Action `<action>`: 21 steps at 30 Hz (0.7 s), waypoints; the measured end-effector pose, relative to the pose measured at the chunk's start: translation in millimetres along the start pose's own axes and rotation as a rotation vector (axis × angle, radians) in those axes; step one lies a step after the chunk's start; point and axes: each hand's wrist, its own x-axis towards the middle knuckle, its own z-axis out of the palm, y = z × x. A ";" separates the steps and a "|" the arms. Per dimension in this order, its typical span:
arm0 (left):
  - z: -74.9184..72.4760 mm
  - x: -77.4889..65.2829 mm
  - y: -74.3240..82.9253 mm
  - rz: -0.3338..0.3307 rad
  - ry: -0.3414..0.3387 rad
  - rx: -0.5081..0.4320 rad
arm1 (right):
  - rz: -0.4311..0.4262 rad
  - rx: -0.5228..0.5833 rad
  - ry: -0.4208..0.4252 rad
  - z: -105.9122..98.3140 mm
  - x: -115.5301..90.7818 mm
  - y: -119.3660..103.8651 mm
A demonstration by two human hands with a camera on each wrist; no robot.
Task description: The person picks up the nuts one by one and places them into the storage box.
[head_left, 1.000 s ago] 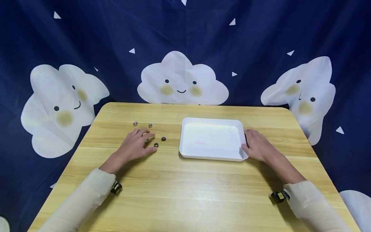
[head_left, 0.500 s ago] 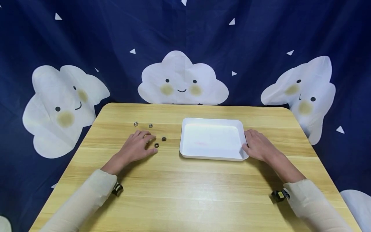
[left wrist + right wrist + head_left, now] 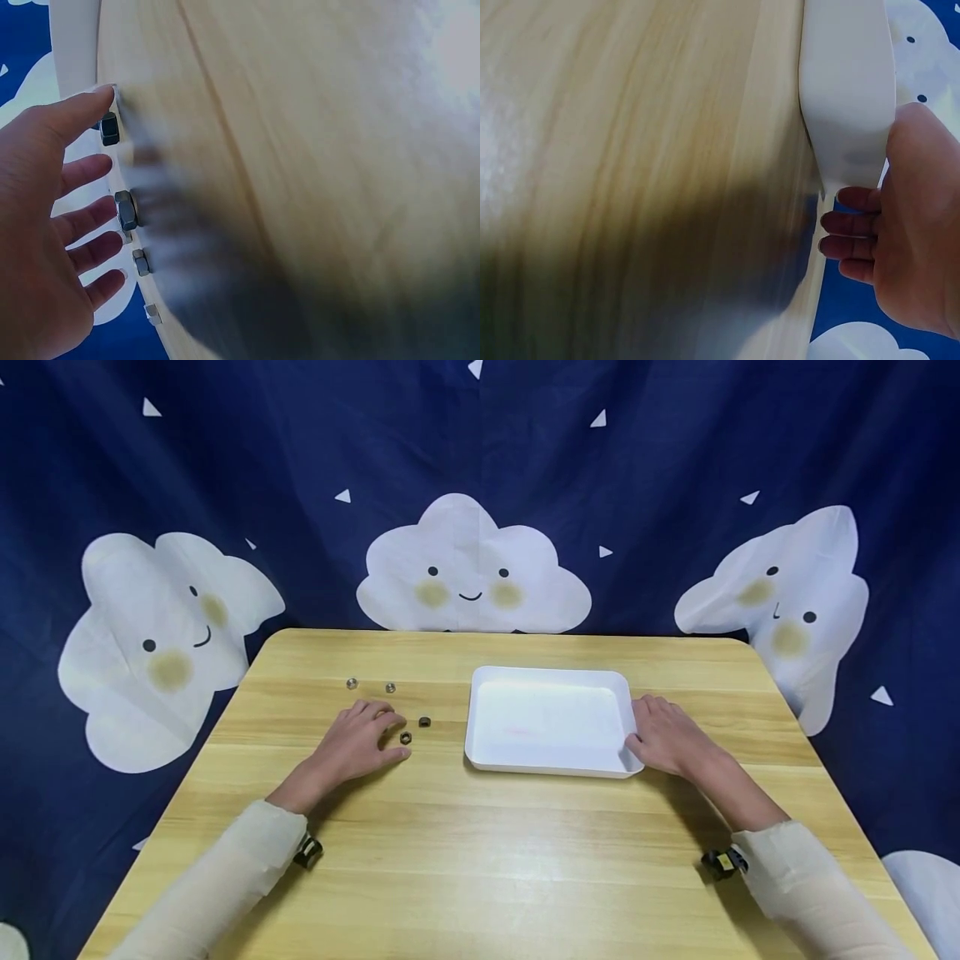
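Observation:
My left hand [image 3: 358,745] hovers over or rests at a group of metal hex nuts on the left of the table, its fingers spread and slightly bent. A dark nut [image 3: 406,738] sits between thumb and index finger, apparently unpinched; another dark nut [image 3: 424,722] lies just beyond the fingertips. Two silvery nuts, a left one [image 3: 352,683] and a right one [image 3: 390,687], are farther back. Several nuts, including a large one [image 3: 126,210], show beside the fingers in the left wrist view. My right hand [image 3: 667,737] holds the right rim of a white rectangular tray [image 3: 551,768], thumb over the edge.
A light wooden table [image 3: 480,860] carries everything. Its far edge meets a dark blue curtain [image 3: 525,443] printed with smiling white clouds. The tray stands right of the nuts, with bare wood between them.
My left hand has shifted slightly right and toward me. One nut seen under its fingers a second ago is now hidden in the head view. The right hand and tray stay put.

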 end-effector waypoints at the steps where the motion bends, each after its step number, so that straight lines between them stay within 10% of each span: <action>1: 0.4 0.0 0.1 -0.001 0.002 -0.006 | 0.000 0.000 -0.003 0.6 0.0 0.4; 21: 10.5 0.7 -8.7 0.006 0.100 -0.271 | -0.001 0.024 0.001 5.2 0.0 3.4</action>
